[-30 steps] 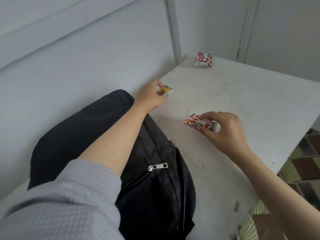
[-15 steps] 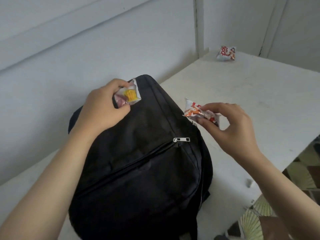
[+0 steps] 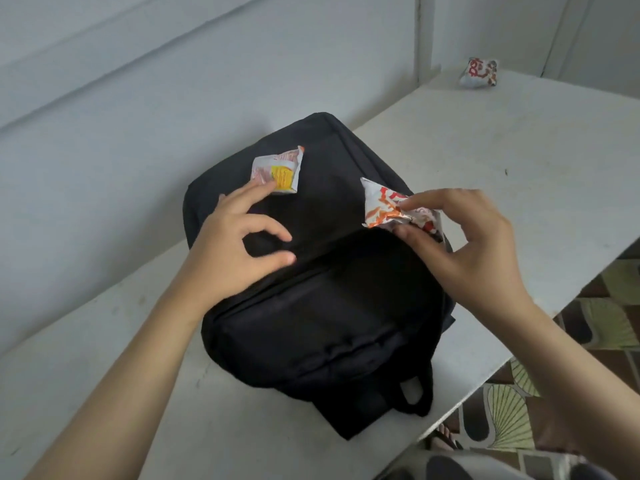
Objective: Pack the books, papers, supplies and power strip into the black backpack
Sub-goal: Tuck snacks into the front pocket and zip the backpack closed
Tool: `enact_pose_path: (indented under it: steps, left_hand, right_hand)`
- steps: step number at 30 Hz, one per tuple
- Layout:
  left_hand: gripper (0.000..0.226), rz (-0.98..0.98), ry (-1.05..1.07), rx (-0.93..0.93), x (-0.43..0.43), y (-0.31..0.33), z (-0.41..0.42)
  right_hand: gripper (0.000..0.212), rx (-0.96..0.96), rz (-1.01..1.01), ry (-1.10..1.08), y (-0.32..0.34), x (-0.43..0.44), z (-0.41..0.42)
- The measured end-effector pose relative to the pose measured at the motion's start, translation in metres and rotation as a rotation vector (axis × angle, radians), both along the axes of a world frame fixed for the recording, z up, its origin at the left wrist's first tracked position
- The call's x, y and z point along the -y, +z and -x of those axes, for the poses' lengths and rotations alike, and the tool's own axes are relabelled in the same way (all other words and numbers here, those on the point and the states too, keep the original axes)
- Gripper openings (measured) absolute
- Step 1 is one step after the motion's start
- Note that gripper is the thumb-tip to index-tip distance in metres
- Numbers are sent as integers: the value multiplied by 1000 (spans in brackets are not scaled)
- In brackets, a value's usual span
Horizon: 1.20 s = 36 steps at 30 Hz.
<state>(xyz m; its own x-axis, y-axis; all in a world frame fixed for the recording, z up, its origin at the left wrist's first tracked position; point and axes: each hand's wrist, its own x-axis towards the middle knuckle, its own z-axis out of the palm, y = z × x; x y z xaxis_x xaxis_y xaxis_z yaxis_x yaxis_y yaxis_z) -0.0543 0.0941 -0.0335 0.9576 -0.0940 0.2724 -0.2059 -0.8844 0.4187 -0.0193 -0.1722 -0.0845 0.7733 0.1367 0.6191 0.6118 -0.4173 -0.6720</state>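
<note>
The black backpack lies flat on the white table, its handle loop toward me. A small white, yellow and orange snack packet rests on the bag's far left part. My left hand hovers over the bag with spread fingers, its index fingertip at the packet's lower edge. Above the bag's right edge my right hand pinches a second white and orange snack packet between thumb and fingers.
A third snack packet lies at the table's far corner by the white wall. The table's front edge runs diagonally on the right, with patterned floor tiles below it.
My left hand has let go of its packet, which now lies on the backpack. My right hand has carried its packet a little farther over the bag.
</note>
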Motion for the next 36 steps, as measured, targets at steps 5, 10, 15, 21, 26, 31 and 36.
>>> enact_pose_path:
  steps: [5,10,15,21,26,31,36]
  left_hand:
    - [5,39,51,254,-3,1,1]
    - [33,-176,-84,40,5,7,12]
    - [12,-206,-44,109,2,-4,15]
    - [12,17,28,457,7,4,16]
    - [11,14,12,559,16,13,15]
    - [11,10,15,580,16,12,16]
    - [12,-22,11,584,14,12,15]
  right_hand:
    - [22,91,97,137,-2,-15,26]
    - [22,107,175,195,-8,-25,39]
    - [22,113,241,166,-12,-25,45]
    - [18,190,347,150,-12,-32,41]
    - [15,355,404,93,1,-54,25]
    - [6,356,546,-49,-3,-77,20]
    - [43,50,677,36,-7,-84,41]
